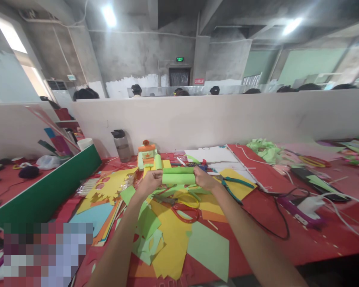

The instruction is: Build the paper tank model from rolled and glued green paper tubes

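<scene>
Between my two hands is a piece of bright green paper (pixel 178 178), curled into a roll and held level above the littered table. My left hand (pixel 152 181) pinches its left end, and my right hand (pixel 204 179) grips the right end. Just below the roll lie scissors (pixel 187 207) with one yellow and one red handle loop. Under them are yellow paper (pixel 170 239) and a pale green sheet (pixel 211 247). Beyond my left hand stands a small orange and green paper model (pixel 147 153) with a star on it.
Pliers (pixel 236 185) with teal handles lie right of my right hand. A dark-lidded bottle (pixel 121 145) stands by the white partition (pixel 182 123). A green board (pixel 54 181) edges the left side. A purple power strip (pixel 302 213) and cables are at right. Several heads show beyond the partition.
</scene>
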`<state>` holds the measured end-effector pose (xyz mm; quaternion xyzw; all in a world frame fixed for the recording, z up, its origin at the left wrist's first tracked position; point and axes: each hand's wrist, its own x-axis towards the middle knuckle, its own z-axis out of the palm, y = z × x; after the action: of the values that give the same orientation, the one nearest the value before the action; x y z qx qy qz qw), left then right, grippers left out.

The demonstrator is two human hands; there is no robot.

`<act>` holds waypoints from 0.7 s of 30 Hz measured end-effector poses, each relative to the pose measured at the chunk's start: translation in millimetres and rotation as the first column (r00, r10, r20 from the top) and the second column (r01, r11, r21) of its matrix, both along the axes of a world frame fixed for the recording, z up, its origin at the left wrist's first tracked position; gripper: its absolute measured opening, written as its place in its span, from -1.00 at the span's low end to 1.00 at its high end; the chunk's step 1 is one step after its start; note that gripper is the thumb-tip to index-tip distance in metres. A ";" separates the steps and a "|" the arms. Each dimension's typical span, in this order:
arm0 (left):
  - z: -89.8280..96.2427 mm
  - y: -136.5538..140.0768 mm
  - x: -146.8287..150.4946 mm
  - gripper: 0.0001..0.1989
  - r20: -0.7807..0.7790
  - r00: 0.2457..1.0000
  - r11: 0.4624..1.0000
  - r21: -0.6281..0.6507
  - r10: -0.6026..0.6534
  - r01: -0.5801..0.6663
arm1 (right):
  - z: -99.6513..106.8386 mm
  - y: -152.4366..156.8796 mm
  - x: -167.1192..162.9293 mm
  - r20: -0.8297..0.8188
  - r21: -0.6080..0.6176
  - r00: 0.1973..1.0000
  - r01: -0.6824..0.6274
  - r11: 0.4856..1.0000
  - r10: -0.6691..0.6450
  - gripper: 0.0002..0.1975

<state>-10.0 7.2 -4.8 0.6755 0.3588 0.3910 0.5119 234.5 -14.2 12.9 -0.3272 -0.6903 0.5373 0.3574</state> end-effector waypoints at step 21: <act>9.7 -10.4 -2.5 -0.64 -0.056 0.989 0.990 0.006 -0.140 0.140 | -9.3 3.5 -1.0 -0.015 -0.171 1.000 -0.009 0.985 0.006 -0.65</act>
<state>-12.5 -3.2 4.9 0.7123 0.3227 0.3370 0.5244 233.5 -10.7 3.5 -0.3501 -0.6404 0.5982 0.3310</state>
